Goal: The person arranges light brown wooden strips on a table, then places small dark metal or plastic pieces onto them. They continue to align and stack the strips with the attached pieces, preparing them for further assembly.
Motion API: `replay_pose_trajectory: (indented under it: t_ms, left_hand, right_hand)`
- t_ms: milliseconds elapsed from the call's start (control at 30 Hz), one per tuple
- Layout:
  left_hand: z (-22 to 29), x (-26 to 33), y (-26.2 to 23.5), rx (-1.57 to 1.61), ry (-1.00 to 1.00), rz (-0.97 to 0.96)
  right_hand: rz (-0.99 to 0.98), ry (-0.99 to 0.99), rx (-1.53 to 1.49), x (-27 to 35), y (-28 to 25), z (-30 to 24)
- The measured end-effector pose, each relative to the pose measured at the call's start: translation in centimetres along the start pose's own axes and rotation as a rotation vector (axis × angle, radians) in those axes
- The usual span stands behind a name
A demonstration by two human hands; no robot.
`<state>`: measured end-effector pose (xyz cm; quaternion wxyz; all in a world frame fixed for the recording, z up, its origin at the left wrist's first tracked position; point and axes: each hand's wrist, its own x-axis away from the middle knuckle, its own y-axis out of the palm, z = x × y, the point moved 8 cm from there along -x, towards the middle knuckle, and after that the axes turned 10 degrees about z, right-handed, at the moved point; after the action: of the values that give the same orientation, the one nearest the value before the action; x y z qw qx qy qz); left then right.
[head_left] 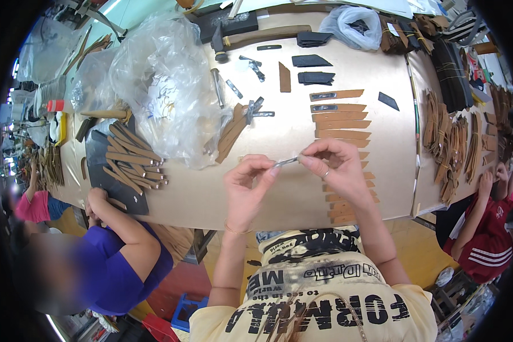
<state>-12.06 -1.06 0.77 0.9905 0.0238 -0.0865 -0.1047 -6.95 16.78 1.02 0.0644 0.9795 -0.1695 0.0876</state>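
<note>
Small flat grey metal clip (286, 162), seemingly light and stiff, is pinched at its ends by left hand (248, 182) and right hand (332, 165) over the tan desk (279, 194)

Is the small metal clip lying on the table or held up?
Held up: the small metal clip is pinched between left hand and right hand, above the table.

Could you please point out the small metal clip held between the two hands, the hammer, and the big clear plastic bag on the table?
Metal clip (288, 161), head view, middle of the strip.
Hammer (268, 35), head view, wooden handle.
Clear plastic bag (165, 85), head view, crumpled middle.
</note>
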Motion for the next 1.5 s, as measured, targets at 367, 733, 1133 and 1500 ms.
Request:
replay_pose_trajectory:
  t_ms: [367, 733, 1133, 1500]
  left_hand:
    - [1.7, -0.8, -5.1, -0.779, 0.265, 0.376]
    - [-0.4, -0.4, 6.5, -0.084, -0.035, -0.176]
    - [-4.9, -5.5, 9.7, -0.098, -0.238, -0.059]
    - [-3.6, -7.3, 10.2, -0.534, 0.086, 0.098]
  right_hand:
    - [0.199, -0.019, 0.102, 0.0, -3.4, 0.0]
    - [0.042, 0.104, 0.024, 1.5, -4.5, 0.3]
    - [0.418, -0.112, 0.573, -3.2, -8.2, 0.6]
    - [0.478, -0.29, 0.833, -4.7, -7.8, 1.0]
